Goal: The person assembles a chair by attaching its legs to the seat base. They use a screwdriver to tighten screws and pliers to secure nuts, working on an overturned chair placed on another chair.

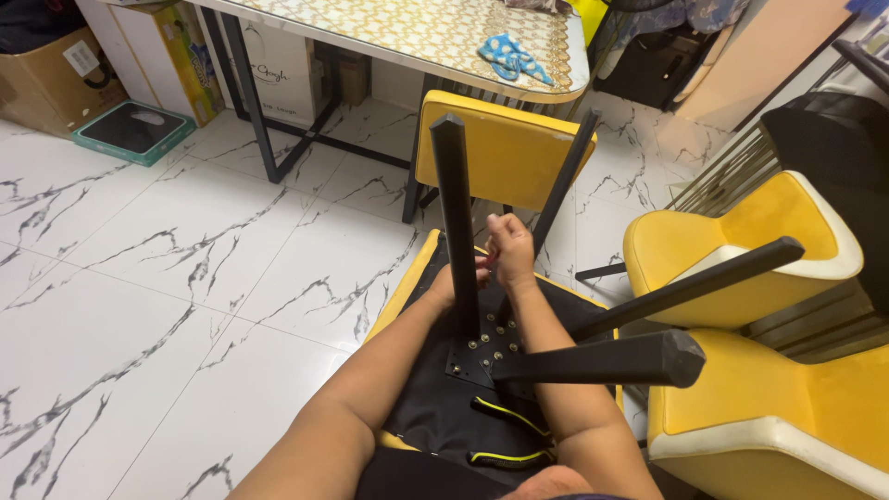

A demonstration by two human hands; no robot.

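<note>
Head view: black chair leg before hands

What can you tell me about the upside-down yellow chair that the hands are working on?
The upside-down chair lies on the person's lap, seat facing down. Its yellow cushion edge frames a black fabric underside with two yellow-trimmed straps. Black legs that look like metal stick up and out from a black plate studded with round bolts. The right hand is closed by the far legs; the left hand sits half hidden behind the upright leg.
</note>
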